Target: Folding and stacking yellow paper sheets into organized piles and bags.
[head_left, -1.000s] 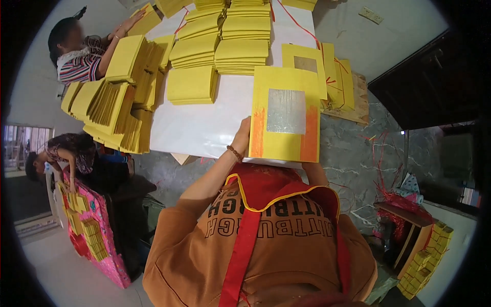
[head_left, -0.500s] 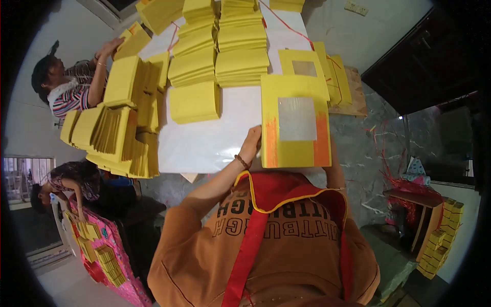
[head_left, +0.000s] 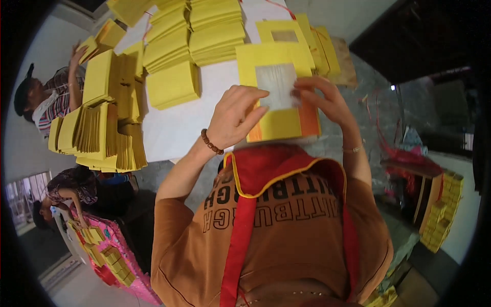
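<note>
In front of me at the table's near edge lies a stack of yellow paper (head_left: 276, 133) with orange bands at its sides. A pale, silvery rectangle (head_left: 273, 77) covers the middle of its top. My left hand (head_left: 238, 112) is over the stack's left side, thumb and fingers apart with nothing between them. At the right side of the pale rectangle is my right hand (head_left: 330, 100), its fingers bent and spread. Its fingertips are blurred, and whether they touch the sheet cannot be seen.
Several folded yellow bundles (head_left: 171, 84) stand on the white table (head_left: 163, 133). More yellow stacks (head_left: 99, 77) rise at its left edge. A person in a striped top (head_left: 56, 97) handles yellow paper there; another bends over a pink-covered table (head_left: 123, 256). Red strings (head_left: 394, 153) hang at right.
Both hands have come off the stack's sides and up over its top. The view has shifted, so the table and bundles appear farther left and higher.
</note>
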Available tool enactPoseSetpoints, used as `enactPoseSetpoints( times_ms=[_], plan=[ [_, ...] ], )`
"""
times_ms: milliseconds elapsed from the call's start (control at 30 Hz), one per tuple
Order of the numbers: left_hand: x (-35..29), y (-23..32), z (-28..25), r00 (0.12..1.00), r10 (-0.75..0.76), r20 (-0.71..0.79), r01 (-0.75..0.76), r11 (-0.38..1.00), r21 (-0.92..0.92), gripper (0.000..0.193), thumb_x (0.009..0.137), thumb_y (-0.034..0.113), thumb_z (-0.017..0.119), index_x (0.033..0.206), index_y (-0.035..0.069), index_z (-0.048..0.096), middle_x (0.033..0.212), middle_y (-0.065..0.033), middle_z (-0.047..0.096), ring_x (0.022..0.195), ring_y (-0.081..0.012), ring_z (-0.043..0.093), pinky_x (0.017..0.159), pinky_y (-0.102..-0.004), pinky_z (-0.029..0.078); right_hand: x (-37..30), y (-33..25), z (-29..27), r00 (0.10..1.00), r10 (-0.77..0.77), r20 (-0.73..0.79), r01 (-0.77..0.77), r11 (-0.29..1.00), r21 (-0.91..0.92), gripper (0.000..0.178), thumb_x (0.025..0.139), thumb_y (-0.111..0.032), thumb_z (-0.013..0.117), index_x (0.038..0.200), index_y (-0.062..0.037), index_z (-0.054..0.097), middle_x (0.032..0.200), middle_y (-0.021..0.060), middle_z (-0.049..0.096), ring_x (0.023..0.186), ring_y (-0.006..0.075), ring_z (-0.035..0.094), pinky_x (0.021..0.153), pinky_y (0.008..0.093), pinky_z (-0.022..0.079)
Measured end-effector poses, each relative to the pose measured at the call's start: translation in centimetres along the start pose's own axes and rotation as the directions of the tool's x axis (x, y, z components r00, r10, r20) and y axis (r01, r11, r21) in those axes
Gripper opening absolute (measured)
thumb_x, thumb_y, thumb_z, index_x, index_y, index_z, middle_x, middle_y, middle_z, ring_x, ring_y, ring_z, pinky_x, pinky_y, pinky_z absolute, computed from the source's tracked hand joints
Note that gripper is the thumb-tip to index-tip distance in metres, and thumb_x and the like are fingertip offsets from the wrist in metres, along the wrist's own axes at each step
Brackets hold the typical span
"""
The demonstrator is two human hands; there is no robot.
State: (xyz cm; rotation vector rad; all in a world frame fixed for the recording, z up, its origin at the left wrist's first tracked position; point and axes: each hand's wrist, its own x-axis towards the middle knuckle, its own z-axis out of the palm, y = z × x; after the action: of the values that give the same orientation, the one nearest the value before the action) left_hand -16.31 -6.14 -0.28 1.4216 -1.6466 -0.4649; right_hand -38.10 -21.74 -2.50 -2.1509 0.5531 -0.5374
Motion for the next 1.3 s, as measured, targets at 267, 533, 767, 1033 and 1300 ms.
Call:
enactPoseSetpoints(
  times_ms=[267, 533, 767, 1033, 1300],
  plan=[
    [0.0, 0.3, 2.1, 0.864, 0.207, 0.458, -0.415, 0.809, 0.416, 0.05, 0.072, 0.034, 0.065, 0.113, 0.009, 0.053, 0.11, -0.0073, 0.051, 0.095, -0.0247, 0.047, 0.079, -0.0354, 0.037, 0.0, 1.9, 1.3, 0.991, 0.128, 0.037, -0.131, 0.903, 0.409, 0.025, 0.092, -0.017, 0.047, 0.109, -0.0004, 0.057, 0.099, 0.0066, 0.062, 0.095, 0.0133, 0.056, 0.083, 0.0259, 0.044],
    [-0.1, -0.6, 1.9, 0.87, 0.288, 0.4, -0.436, 0.829, 0.351, 0.04, 0.074, 0.024, 0.065, 0.11, 0.009, 0.056, 0.099, -0.0067, 0.058, 0.087, -0.0233, 0.052, 0.073, -0.0335, 0.042, -0.7, 1.8, 2.0, 0.979, 0.203, 0.026, -0.19, 0.85, 0.491, 0.041, 0.097, -0.03, 0.032, 0.113, 0.0012, 0.054, 0.101, 0.0093, 0.061, 0.096, 0.0141, 0.056, 0.086, 0.0261, 0.043],
    [0.5, 0.0, 1.4, 0.966, 0.094, 0.239, -0.11, 0.993, 0.053, 0.025, 0.083, 0.016, 0.059, 0.105, 0.006, 0.059, 0.087, -0.0111, 0.063, 0.074, -0.0258, 0.06, 0.066, -0.033, 0.049, -0.9, 3.3, 2.4, 0.989, 0.148, -0.023, -0.087, 0.692, 0.717, 0.063, 0.095, -0.047, 0.015, 0.121, 0.0019, 0.046, 0.105, 0.0132, 0.06, 0.1, 0.0198, 0.056, 0.09, 0.0302, 0.04],
    [0.4, -1.5, 1.5, 0.941, 0.212, 0.264, -0.23, 0.972, 0.039, 0.026, 0.082, 0.02, 0.061, 0.103, 0.006, 0.061, 0.083, -0.0099, 0.063, 0.074, -0.0236, 0.059, 0.065, -0.0321, 0.048, -1.0, 3.2, 2.4, 0.976, 0.038, -0.213, 0.157, 0.554, 0.818, 0.065, 0.094, -0.05, 0.017, 0.131, -0.0004, 0.037, 0.13, 0.017, 0.045, 0.125, 0.0227, 0.036, 0.108, 0.0362, 0.015],
    [-1.5, -2.1, 1.9, 0.986, 0.146, 0.076, -0.149, 0.988, 0.046, 0.041, 0.078, 0.029, 0.064, 0.112, 0.007, 0.057, 0.119, -0.0147, 0.05, 0.112, -0.0294, 0.043, 0.095, -0.0389, 0.033, -0.3, 1.1, 3.1, 0.947, -0.008, -0.32, 0.231, 0.71, 0.666, 0.078, 0.089, -0.06, 0.018, 0.141, -0.0024, 0.013, 0.146, 0.0177, 0.014, 0.136, 0.0253, 0.012, 0.11, 0.0369, 0.008]
  ],
)
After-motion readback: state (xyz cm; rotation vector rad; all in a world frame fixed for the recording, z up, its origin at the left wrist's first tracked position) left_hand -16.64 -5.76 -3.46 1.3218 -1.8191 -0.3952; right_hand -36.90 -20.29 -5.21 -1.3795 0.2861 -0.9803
